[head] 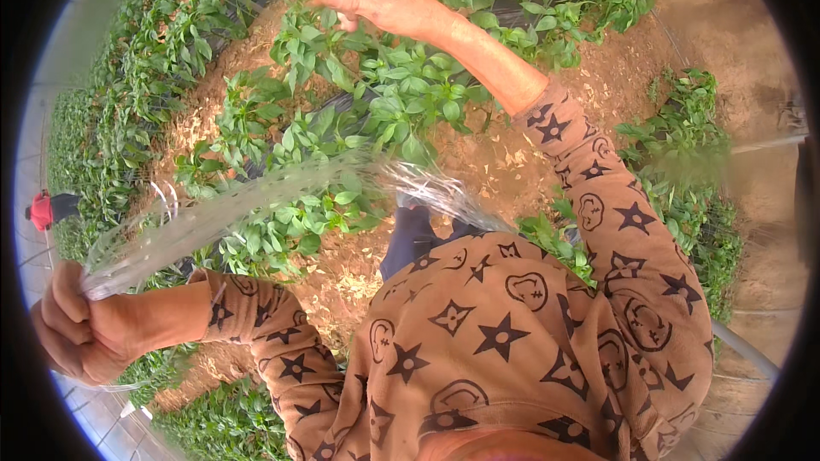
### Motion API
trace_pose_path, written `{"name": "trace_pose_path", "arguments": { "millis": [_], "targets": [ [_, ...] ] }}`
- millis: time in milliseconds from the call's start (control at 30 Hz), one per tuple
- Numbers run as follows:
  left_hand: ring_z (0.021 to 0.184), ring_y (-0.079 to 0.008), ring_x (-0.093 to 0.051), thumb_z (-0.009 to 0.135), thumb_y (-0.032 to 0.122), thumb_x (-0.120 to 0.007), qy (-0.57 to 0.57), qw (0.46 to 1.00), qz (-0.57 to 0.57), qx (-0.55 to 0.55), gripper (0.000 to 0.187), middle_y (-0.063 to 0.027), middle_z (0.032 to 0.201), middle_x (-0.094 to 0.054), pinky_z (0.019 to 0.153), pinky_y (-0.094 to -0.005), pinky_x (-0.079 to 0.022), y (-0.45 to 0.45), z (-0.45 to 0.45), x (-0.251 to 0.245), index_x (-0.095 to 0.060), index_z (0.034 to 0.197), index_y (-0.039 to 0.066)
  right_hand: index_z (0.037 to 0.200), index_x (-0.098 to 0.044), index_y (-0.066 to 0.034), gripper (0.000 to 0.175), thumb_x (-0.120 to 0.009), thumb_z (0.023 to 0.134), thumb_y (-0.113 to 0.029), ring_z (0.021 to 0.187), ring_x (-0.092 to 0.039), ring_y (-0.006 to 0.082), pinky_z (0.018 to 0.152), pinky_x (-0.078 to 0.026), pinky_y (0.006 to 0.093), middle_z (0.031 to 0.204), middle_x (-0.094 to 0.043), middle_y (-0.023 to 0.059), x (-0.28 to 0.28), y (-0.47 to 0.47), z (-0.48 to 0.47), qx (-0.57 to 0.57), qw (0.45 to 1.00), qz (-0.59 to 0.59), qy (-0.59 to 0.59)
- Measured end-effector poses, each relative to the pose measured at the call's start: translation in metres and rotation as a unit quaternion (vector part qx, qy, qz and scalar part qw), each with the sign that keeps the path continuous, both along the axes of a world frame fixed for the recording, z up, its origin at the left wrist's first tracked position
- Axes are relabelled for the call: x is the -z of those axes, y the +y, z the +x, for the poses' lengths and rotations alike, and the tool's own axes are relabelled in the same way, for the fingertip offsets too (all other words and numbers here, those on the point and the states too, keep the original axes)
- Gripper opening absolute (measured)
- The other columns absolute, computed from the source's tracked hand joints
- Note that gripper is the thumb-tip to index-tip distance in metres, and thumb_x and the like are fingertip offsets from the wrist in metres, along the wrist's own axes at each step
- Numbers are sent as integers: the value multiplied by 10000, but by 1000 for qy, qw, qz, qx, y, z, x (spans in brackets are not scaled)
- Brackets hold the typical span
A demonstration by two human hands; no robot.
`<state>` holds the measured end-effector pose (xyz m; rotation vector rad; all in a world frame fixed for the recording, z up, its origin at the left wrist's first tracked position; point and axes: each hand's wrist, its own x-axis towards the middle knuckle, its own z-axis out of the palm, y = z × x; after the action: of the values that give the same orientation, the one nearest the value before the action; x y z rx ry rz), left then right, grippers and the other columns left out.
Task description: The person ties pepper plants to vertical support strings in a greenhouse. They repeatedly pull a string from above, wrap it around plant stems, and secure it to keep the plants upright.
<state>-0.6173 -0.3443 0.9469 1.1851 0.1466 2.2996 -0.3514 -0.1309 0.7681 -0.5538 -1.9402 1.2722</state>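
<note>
A long bundle of clear plastic strands is gripped at one end in my left hand, raised at the far left. It arcs across in front of my body, shiny at the bend, and its other end falls near my waist. My right hand reaches forward over the leafy top of a green pepper-like plant. Its fingers curl downward with the thumb alongside them. Whether anything thin lies between those fingertips cannot be seen.
Rows of similar plants run along the left, with more plants at right. Dry leaf litter covers the brown soil between rows. Dark mulch film shows under the stems. A person in red is far off at left.
</note>
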Motion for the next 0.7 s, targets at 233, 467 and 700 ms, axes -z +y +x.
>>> {"name": "trace_pose_path", "arguments": {
  "millis": [233,467,700],
  "targets": [
    [389,-59,-258,993,215,-337,-112,919,-246,286,260,37,500,-382,398,-227,-229,-51,95,210,-543,954,61,942,-585,-19,183,-533,915,-192,889,-576,113,833,-449,283,881,-610,24,172,-56,112,75,970,-189,-131],
    [423,-54,-241,951,331,-456,-329,628,-624,330,242,55,595,-334,400,-211,-203,-70,239,369,-557,938,111,944,-621,-34,171,-550,901,-184,908,-580,120,850,-443,280,922,-642,30,245,-62,153,136,938,-237,-211],
    [419,-53,-254,952,221,-430,-268,617,-691,264,168,-19,820,-568,382,-208,-190,12,342,516,-554,989,113,906,-607,-19,249,-518,917,-251,832,-610,154,780,-465,303,859,-659,58,294,-21,171,110,950,-211,-201]
  ]
}}
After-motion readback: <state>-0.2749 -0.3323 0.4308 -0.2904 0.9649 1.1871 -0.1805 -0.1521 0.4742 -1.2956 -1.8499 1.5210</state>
